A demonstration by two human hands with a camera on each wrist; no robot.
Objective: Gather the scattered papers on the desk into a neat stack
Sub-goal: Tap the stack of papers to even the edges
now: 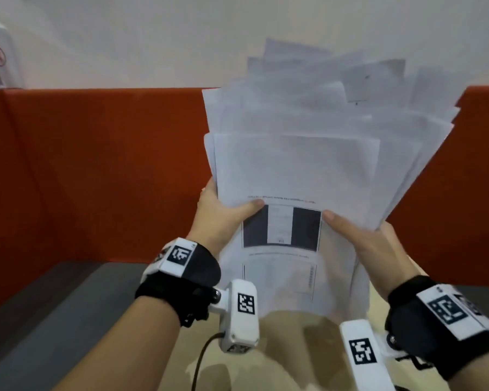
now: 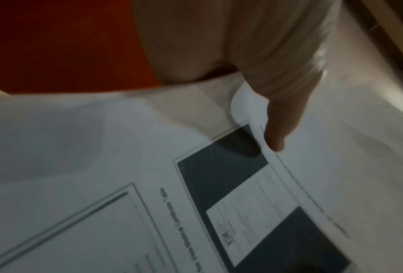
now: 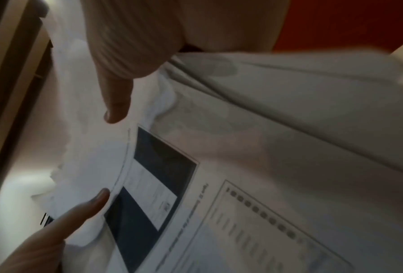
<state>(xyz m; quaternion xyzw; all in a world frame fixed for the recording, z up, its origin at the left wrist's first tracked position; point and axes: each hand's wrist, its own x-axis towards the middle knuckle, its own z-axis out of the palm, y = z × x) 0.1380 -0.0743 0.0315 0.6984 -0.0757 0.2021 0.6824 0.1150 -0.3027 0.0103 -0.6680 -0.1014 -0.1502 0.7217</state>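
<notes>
A loose, fanned bundle of white papers (image 1: 299,165) stands upright above the desk, its top edges uneven and splayed to the right. The front sheet carries a dark printed picture (image 1: 281,228). My left hand (image 1: 223,213) grips the bundle's left edge, thumb on the front sheet. My right hand (image 1: 359,235) grips the right edge, thumb on the front too. In the left wrist view the thumb (image 2: 277,129) presses the papers (image 2: 149,166). The right wrist view shows both thumbs on the papers (image 3: 265,147), with my right hand's thumb (image 3: 116,103) at the top. The fingers behind the sheets are hidden.
An orange partition (image 1: 96,170) stands behind the desk, under a pale wall. The wooden desk top (image 1: 288,351) lies below the papers, and a grey surface (image 1: 54,306) lies to the left. A black cable (image 1: 201,359) hangs from the left wrist camera.
</notes>
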